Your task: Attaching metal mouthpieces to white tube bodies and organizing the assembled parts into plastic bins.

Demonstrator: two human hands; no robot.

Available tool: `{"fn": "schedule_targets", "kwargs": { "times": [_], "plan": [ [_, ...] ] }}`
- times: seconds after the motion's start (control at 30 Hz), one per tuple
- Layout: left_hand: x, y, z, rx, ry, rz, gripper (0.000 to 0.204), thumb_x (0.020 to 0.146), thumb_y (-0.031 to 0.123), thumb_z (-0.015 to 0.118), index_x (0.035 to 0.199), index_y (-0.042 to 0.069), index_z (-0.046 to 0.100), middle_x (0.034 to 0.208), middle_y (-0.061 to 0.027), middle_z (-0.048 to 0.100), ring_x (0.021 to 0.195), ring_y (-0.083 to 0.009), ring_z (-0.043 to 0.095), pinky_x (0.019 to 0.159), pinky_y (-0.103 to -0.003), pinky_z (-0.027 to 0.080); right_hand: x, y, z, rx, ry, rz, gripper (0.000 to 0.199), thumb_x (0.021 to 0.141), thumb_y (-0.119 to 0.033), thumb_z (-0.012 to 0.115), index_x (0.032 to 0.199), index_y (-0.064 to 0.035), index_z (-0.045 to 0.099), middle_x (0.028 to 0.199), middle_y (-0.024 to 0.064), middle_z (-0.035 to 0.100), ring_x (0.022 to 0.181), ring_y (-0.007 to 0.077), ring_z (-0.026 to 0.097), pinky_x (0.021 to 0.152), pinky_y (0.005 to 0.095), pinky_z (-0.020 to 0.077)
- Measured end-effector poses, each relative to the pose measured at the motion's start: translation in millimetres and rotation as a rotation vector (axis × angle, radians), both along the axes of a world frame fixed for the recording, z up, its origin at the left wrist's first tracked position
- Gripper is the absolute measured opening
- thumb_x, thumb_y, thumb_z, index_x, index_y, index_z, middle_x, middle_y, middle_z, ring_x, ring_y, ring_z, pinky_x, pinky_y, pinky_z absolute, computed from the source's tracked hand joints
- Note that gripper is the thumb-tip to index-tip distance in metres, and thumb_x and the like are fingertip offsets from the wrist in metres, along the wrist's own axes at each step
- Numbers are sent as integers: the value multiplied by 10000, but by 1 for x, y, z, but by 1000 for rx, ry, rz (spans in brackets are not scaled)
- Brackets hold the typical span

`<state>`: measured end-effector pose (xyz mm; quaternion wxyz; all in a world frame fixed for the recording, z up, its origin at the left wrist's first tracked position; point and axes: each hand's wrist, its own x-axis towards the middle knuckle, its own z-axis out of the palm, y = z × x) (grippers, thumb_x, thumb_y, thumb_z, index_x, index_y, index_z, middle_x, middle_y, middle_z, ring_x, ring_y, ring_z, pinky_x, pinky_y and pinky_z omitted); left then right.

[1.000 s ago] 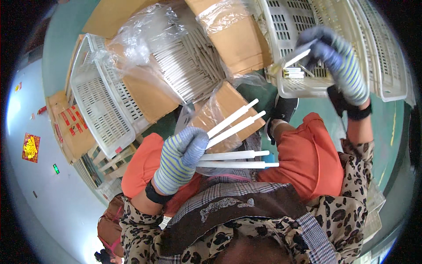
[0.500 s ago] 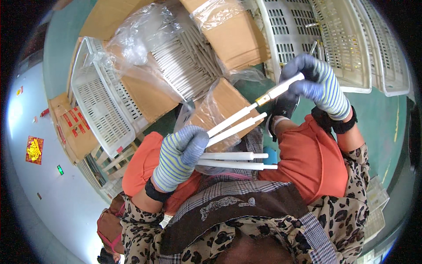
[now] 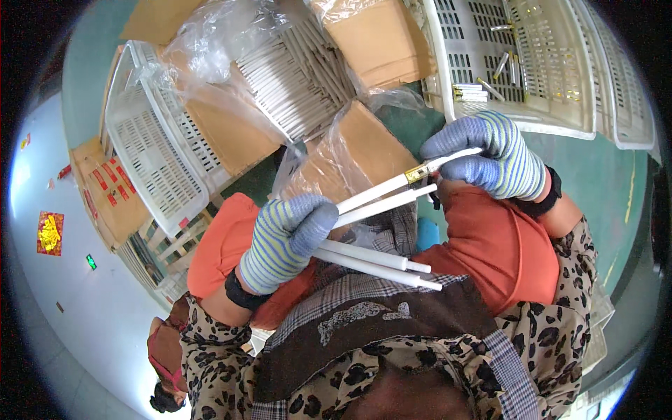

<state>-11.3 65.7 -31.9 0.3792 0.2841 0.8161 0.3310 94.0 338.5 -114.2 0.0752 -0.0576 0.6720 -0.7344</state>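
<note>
Smooth, satin-white, plastic-looking rods; a glossy tube with a metallic-looking gold end; knit-cloth gloves. Top of frame: matt cardboard box, crinkled glossy plastic film. Upper right: smooth plastic crate.

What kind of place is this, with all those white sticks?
It's probably a factory or packing workshop. There's an open cardboard box filled with slim white rods, slotted white plastic crates on both sides, and the person wears striped work gloves.
</note>
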Motion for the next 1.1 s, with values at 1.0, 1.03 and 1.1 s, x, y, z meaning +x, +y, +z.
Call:
{"fn": "schedule_targets", "kwargs": {
  "times": [1.0, 1.03, 1.1],
  "plan": [
    [-8, -6, 23, -268, -63, 594, 105, 853, 130, 600, 835, 27, 596, 663, 8, 555, 631, -49, 481, 567, -222, 416, -96, 104, -257, 1490, -357, 682, 244, 721, -165, 600, 884, 9, 650, 937, 224, 626, 827, 325, 627, 719, 391, 489],
    [-9, -4, 27, -219, -124, 575, 108, 853, 133, 601, 837, 27, 596, 668, 6, 557, 632, -50, 481, 567, -222, 416, -84, 139, -220, 1487, -423, 551, 257, 720, -178, 610, 886, 15, 644, 934, 228, 625, 819, 310, 624, 715, 380, 487],
    [-7, 4, 16, -159, -196, 510, 115, 852, 144, 609, 842, 30, 596, 674, 6, 555, 631, -52, 479, 567, -222, 416, -57, 179, -186, 1307, -391, 175, 342, 723, -183, 621, 996, 22, 597, 898, 183, 637, 811, 256, 617, 731, 350, 480]
  ]
}}
